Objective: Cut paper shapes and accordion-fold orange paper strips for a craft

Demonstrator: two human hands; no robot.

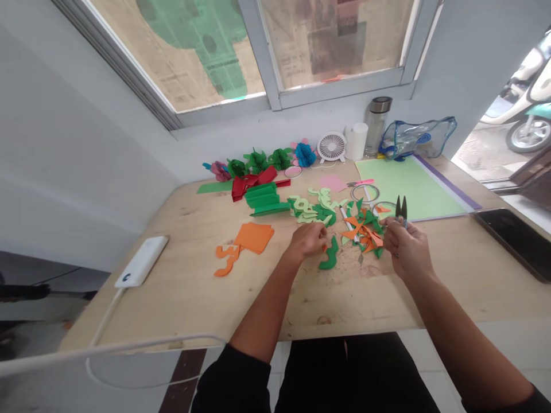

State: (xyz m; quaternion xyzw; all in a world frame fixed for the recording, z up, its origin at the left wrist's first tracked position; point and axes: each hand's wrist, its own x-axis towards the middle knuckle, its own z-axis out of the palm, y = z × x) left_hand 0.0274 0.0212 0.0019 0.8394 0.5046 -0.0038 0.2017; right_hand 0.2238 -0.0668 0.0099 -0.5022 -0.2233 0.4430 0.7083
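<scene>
My left hand (pixel 306 241) is closed in a pinch over the table, with a sliver of an orange paper piece (pixel 324 248) showing at its fingertips; the rest of that piece is hidden. Just right of it lies a dark green wavy paper cutout (pixel 329 255). My right hand (pixel 407 244) is wrapped round a pair of scissors (pixel 401 209), blades pointing up and slightly apart. Its fingertips are at the edge of a heap of orange and green paper scraps (pixel 364 229). Behind my left hand are light and dark green cutouts (pixel 303 209).
Orange paper squares (pixel 255 236) and orange wavy cutouts (pixel 227 261) lie left. Folded green paper (pixel 263 198), red paper, paper flowers, a small fan (pixel 331 147) and a bottle (pixel 377 126) stand behind. A phone (pixel 514 241) is at right, a white power bank (pixel 142 261) with cable at left.
</scene>
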